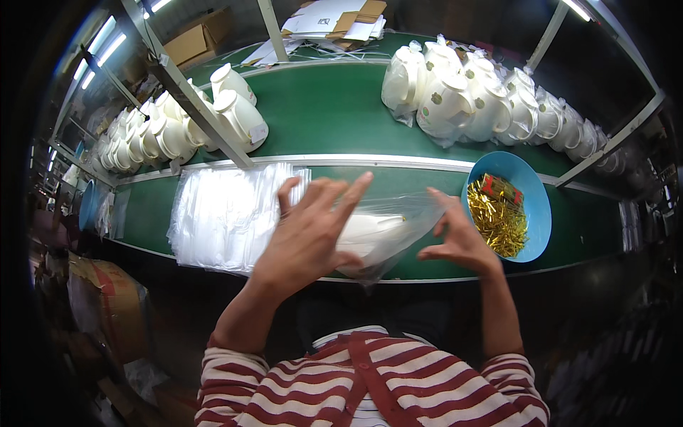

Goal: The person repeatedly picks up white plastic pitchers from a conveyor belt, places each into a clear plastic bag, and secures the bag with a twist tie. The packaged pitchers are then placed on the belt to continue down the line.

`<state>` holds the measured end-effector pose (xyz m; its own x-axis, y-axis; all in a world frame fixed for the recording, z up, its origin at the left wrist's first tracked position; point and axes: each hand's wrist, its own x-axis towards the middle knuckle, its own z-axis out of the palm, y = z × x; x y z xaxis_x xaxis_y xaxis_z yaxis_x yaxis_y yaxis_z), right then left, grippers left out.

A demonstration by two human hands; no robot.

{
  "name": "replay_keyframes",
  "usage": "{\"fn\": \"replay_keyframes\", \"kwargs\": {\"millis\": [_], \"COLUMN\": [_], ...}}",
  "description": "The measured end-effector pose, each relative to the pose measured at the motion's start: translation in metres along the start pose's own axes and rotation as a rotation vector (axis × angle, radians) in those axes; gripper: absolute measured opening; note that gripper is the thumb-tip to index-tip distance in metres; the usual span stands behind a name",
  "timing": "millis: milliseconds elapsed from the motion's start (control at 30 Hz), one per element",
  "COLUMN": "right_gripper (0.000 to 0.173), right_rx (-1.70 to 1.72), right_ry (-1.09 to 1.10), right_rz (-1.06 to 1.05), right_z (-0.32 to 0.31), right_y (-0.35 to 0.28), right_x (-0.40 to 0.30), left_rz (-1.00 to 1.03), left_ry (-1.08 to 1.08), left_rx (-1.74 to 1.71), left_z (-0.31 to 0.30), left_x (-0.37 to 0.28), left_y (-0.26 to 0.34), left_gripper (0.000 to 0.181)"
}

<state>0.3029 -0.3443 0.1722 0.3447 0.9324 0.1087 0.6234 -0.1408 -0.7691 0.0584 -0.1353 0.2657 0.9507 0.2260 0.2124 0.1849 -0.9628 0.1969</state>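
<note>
A white plastic piece lies inside a clear plastic bag between my hands, over the green bench. My left hand is at the bag's left side, fingers spread, partly covering the white piece; whether it grips anything is unclear. At the bag's right edge is my right hand, its thumb and fingers apart and the upper fingers at the film; a firm hold cannot be made out. To the left lies a wide stack of clear plastic bags. Part of the white piece is hidden by my left hand.
A blue basin with gold twist ties stands at the right. Behind the metal rail, several bagged white plastic jugs stand at the right and several white jugs at the left. Frame posts rise beyond the bench.
</note>
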Motion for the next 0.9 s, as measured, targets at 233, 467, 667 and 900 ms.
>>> {"fn": "replay_keyframes", "kwargs": {"millis": [233, 467, 667, 900], "right_gripper": [0.022, 0.018, 0.030, 0.036], "right_rx": [0.312, 0.622, 0.276, 0.135], "right_ry": [-0.074, -0.046, 0.122, 0.098], "right_rz": [-0.238, -0.068, -0.279, -0.419], "right_z": [0.073, 0.075, 0.073, 0.067], "right_y": [-0.034, -0.039, -0.046, -0.080], "right_x": [0.074, 0.063, 0.063, 0.053], "left_rz": [0.218, -0.275, -0.159, -0.126], "left_ry": [0.321, 0.066, 0.032, 0.093], "left_rx": [-0.149, -0.451, -0.740, -0.934], "left_z": [0.019, 0.010, 0.065, 0.077], "left_x": [0.005, -0.076, -0.004, 0.005], "left_y": [-0.024, -0.062, -0.031, -0.019], "left_gripper": [0.030, 0.132, 0.056, 0.025]}}
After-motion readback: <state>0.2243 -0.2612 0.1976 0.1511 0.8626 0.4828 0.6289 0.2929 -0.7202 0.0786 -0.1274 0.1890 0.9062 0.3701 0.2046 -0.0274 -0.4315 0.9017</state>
